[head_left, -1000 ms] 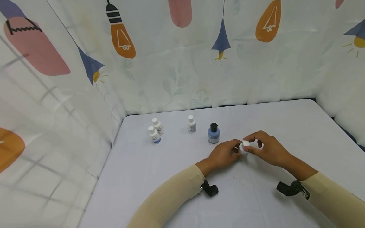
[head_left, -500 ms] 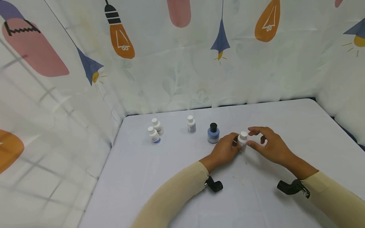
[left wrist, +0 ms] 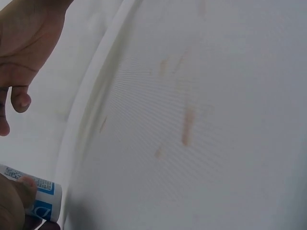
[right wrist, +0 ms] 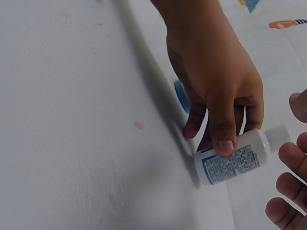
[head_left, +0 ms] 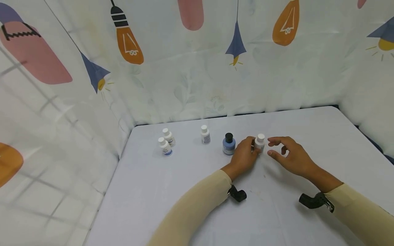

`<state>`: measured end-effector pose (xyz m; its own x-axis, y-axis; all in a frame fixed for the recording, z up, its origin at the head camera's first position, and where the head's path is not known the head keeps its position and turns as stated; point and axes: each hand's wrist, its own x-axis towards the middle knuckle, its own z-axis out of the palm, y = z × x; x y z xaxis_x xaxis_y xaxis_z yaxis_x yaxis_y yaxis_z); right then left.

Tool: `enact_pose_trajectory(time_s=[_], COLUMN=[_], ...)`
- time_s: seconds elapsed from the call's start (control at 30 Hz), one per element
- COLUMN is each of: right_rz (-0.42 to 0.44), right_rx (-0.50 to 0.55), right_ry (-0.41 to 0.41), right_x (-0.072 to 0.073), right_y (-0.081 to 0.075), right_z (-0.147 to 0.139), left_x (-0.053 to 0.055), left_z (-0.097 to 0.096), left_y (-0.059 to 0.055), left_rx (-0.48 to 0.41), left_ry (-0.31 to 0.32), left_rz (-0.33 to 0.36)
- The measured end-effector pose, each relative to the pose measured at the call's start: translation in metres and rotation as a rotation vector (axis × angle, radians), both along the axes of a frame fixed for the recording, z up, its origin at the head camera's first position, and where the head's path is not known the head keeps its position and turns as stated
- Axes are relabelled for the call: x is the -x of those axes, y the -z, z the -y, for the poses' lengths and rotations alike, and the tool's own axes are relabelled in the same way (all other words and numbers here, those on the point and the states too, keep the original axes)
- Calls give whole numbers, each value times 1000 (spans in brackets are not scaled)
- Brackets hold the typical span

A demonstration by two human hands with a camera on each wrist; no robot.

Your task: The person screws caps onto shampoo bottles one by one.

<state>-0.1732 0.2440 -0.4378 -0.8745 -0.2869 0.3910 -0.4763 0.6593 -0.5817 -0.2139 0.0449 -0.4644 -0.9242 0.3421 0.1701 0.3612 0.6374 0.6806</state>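
A small white bottle (head_left: 260,143) with a white cap stands nearly upright in my left hand (head_left: 244,154). In the right wrist view, the left thumb presses across the bottle's (right wrist: 235,163) printed label, with fingers behind it. Whether its base touches the cloth I cannot tell. My right hand (head_left: 290,154) hovers just right of the bottle, apart from it, fingers loosely bent and holding nothing. Close to the left hand's far side stands a blue bottle (head_left: 228,146) with a black cap. The left wrist view shows only part of the held bottle (left wrist: 48,194), low at the left.
Further left stands a white bottle (head_left: 205,135). Two more white bottles, a front one (head_left: 165,147) and a rear one (head_left: 169,137), stand close together at the far left. A white cloth (head_left: 197,191) covers the table. Behind hangs a printed curtain (head_left: 184,78).
My right hand has let go of the white bottle's cap and drawn slightly away. The left hand has carried the bottle away from me, toward the blue bottle's row.
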Motion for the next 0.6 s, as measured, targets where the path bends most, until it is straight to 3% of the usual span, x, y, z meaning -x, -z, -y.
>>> enact_pose_trajectory(time_s=[0.6], right_rz=[-2], right_rx=[-8], right_ry=[0], right_x=[0], right_y=[5], right_z=[-4], left_x=[13], left_z=[-19], left_y=[1], left_rx=[-78], left_ry=[-231], left_rz=[40])
